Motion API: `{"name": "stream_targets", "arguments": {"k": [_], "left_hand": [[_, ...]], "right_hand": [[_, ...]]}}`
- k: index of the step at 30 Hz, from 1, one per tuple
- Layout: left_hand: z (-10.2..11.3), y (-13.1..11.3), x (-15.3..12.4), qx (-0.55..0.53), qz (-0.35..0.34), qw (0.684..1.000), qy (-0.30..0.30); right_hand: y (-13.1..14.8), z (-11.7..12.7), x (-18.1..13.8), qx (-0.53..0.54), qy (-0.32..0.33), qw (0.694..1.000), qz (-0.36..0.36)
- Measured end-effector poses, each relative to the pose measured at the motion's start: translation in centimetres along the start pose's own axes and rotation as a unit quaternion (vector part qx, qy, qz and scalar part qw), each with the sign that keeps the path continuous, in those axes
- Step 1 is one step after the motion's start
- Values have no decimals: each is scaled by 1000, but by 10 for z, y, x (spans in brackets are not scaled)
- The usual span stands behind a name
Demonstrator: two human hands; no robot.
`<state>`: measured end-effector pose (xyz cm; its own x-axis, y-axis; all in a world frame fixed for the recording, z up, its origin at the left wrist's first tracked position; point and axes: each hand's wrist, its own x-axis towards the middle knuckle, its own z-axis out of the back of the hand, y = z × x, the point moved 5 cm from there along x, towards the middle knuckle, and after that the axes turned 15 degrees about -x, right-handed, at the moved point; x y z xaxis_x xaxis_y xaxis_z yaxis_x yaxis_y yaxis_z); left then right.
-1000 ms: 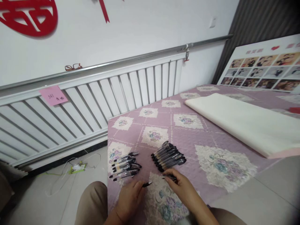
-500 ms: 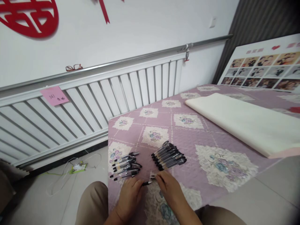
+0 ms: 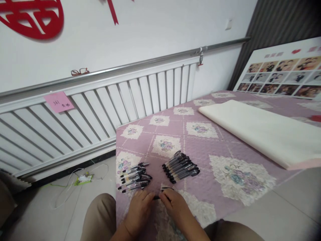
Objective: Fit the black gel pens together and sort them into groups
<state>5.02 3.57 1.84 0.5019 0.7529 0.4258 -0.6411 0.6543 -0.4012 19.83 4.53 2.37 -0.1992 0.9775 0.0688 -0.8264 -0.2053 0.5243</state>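
Note:
Two groups of black pens lie on a purple flowered bedspread [image 3: 200, 150]: a left group [image 3: 134, 178] near the bed's corner and a right group [image 3: 181, 166]. Just below them my left hand [image 3: 138, 212] and my right hand [image 3: 175, 207] meet at the bed's front edge. Both are closed in a pinch around one black pen [image 3: 160, 194], which lies between the fingertips of the two hands. A thin black part of it arcs up beside my right fingers.
A folded cream sheet [image 3: 263, 130] lies across the right side of the bed. A white slatted radiator cover [image 3: 100, 107] with a pink note [image 3: 59, 102] runs behind. A photo board [image 3: 281, 75] leans at the far right. Cables [image 3: 82, 179] lie on the floor at left.
My right hand has moved left from below the right pen group until it meets my left hand. Both hands now grip the same pen.

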Motion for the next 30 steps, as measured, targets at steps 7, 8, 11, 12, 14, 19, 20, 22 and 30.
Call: {"name": "stream_targets", "arguments": {"k": [7, 8, 11, 12, 14, 19, 20, 22, 30], "left_hand": [[0, -1, 1, -1, 13, 1000, 13], [0, -1, 2, -2, 13, 1000, 15], [1, -3, 3, -3, 8, 1000, 15], [2, -4, 3, -3, 6, 1000, 12], [4, -5, 3, -2, -1, 1000, 4], [5, -8, 4, 1, -4, 1000, 10], [5, -8, 5, 0, -3, 1000, 12], [5, -9, 5, -3, 1, 1000, 12], [4, -7, 4, -9, 13, 1000, 12]], "right_hand": [[-2, 6, -3, 137, 9, 991, -4], [-4, 6, -3, 152, 10, 988, -15], [-7, 4, -3, 152, 7, 987, -42], [-7, 3, -3, 133, 5, 990, -42], [-5, 4, -2, 84, 3, 996, -33], [-1, 12, -3, 87, 9, 996, -14], [0, 12, -4, 103, 13, 995, -12], [-1, 12, -5, 137, 19, 990, -21], [0, 10, -3, 62, 12, 998, -16]]}}
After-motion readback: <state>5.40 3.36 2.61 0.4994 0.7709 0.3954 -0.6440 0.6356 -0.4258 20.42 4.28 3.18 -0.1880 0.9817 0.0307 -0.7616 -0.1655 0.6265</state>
